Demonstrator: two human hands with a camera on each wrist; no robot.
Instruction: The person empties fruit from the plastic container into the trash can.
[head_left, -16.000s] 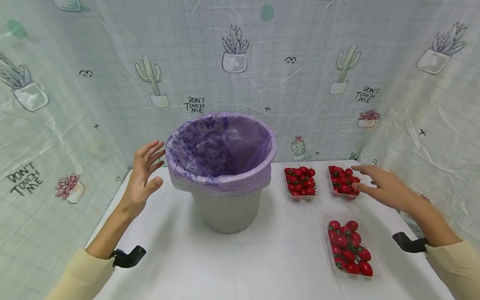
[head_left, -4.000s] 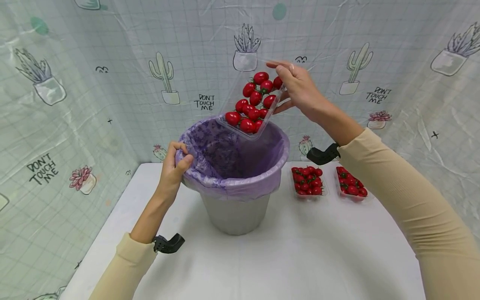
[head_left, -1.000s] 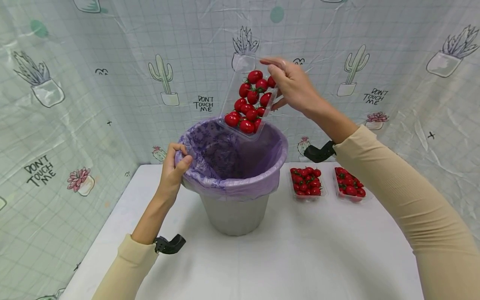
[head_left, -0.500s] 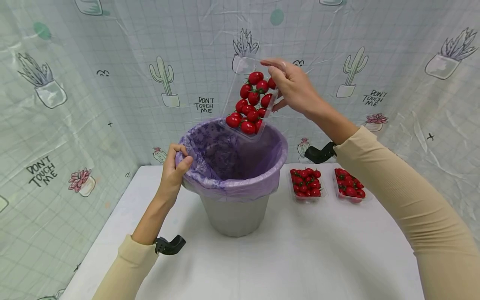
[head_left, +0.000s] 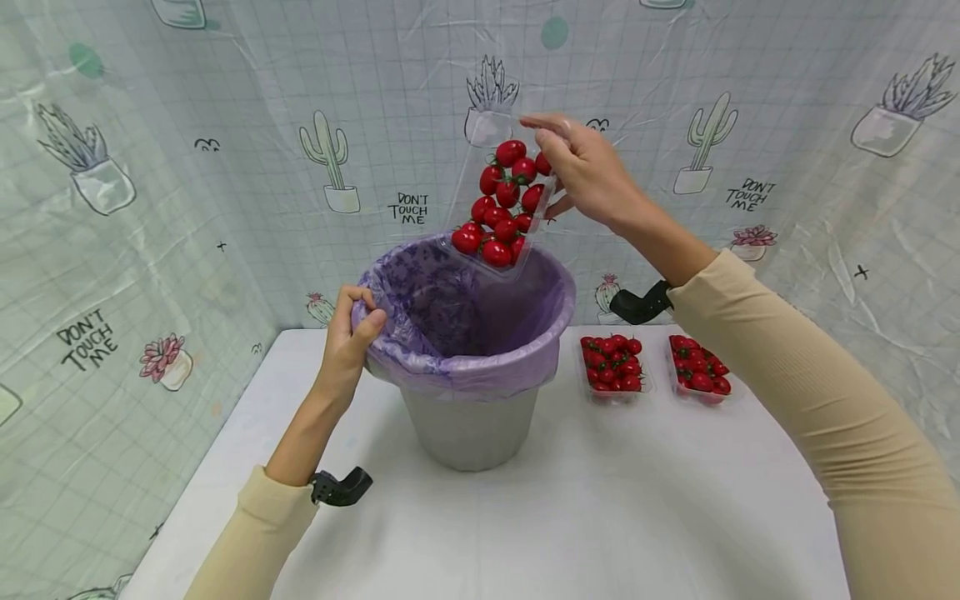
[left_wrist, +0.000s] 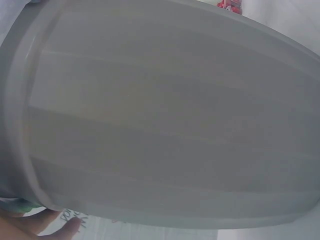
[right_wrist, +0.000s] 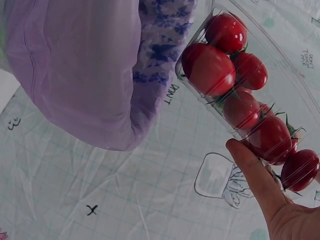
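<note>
R hand grips clear tub of toms at upper ctr of frame, L hand grips lined bin by rim, ctr-left; tub prob. light & flexy, toms bruisable, so best hold side walls.

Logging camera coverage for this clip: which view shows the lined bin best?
The head view: the bin stands nearly whole, base included, its opening visible; the left hand and tilted tomato box hide only small parts. The left wrist view shows mostly its grey side, close up; the right wrist view, only part of its purple liner.
</note>
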